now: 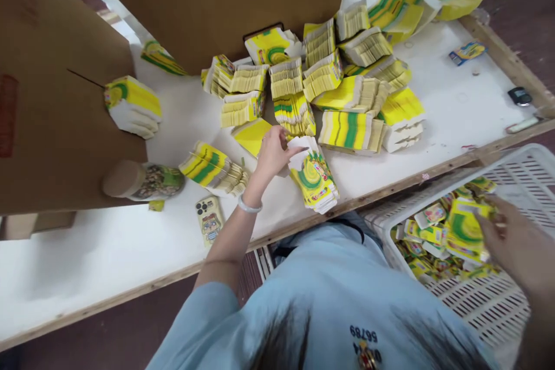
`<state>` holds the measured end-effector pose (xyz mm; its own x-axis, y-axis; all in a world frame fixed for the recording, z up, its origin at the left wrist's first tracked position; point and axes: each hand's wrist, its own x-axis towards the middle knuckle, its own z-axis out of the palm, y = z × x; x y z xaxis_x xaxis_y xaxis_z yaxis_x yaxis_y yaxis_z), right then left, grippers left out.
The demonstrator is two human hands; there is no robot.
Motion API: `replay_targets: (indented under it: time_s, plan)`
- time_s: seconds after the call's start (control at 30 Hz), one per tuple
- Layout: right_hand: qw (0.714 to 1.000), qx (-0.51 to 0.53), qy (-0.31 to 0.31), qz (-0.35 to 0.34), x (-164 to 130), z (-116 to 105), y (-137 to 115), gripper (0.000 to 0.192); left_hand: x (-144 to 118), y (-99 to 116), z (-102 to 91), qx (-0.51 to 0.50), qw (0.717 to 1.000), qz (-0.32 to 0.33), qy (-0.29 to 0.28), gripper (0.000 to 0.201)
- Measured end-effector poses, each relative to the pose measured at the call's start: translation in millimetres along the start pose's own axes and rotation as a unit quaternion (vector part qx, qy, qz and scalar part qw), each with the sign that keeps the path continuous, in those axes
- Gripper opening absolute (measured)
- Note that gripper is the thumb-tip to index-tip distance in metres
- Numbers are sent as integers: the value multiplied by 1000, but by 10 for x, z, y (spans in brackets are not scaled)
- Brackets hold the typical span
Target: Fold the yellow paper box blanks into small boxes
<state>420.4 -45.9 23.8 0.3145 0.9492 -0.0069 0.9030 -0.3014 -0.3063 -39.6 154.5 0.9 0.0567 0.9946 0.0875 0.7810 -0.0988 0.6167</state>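
My left hand [273,153] is at the top end of a stack of flat yellow pineapple-print cartons [314,179] near the table's front edge. Its thumb stretches over the white flaps, apart from the curled fingers, and I see nothing held between them. A silvery bangle [250,204] circles that wrist. On the right, my right hand [509,234], slightly blurred, grips a yellow carton [466,228] by its right side. This carton is above the white plastic basket [390,225], over a heap of small yellow boxes [431,235].
Bundles of flat cartons [347,130] cover the table's middle and back. Large brown cardboard boxes [208,6] stand behind and left. A lidded jar [147,180] lies near a phone [208,219]. A blue packet [468,53] and a black object [519,96] lie right.
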Motion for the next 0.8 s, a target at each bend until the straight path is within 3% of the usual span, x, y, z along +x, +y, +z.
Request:
replay_targets:
  time_s: [0.07,0.13,0.2,0.27,0.33,0.4,0.5,0.6,0.7,0.8]
  plan:
    - [992,-111,40,39,-124,-23,151,103,123,-55,46,7,999,10,-46,26]
    - [990,-118,60,47,-167,52,-27,106,163,-92,47,18,997,48,-53,22]
    - [995,-44,92,-7,-93,217,-441,88,154,-105,4,33,994,101,-28,29]
    - [982,59,138,-115,63,442,-970,68,104,-72,-70,44,987,152,16,31]
    - [946,151,193,-210,226,671,-1517,57,-4,33,-165,25,981,185,58,35]
    - [901,222,214,-307,337,851,-2008,59,-176,202,-259,-25,977,196,77,40]
    - [861,281,203,-373,367,1005,-2499,54,-497,476,-344,-109,973,185,82,48]
    - [840,348,170,-380,294,1083,-2621,38,-772,623,-292,-176,967,154,101,44]
    - [828,397,147,-368,187,1107,-2509,29,-964,622,-72,-277,944,154,94,47]
    - [836,428,135,-316,40,1081,-2390,26,-1152,587,247,-338,920,198,13,110]
